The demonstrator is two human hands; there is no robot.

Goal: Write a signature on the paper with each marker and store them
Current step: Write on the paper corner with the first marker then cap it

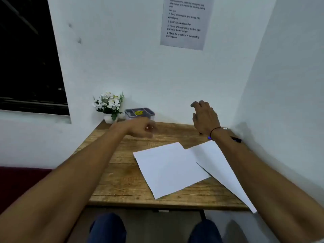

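Over the far part of the wooden surface (pixel 122 183), both hands are raised and hold nothing. The left hand (pixel 140 128) hovers just in front of the grey storage box (pixel 139 113), its fingers loosely curled and blurred, with something small and pale showing at the knuckles that cannot be made out. The right hand (pixel 205 116) is lifted well to the right of the box, near the corner wall, fingers spread and relaxed, a dark cord bracelet (pixel 214 131) round its wrist. Beneath that wrist lie the markers (pixel 236 139), mostly hidden by the arm: a dark barrel shows on the wall side and a blue tip on the other; how many lie there cannot be told. Nearer the person than the box, two white sheets of paper (pixel 168 169) lie overlapping, the right one reaching past the surface's front edge. Just left of the box stands a small pot of white flowers (pixel 109 104), and on the wall above and to its right hangs a printed notice (pixel 185 23).
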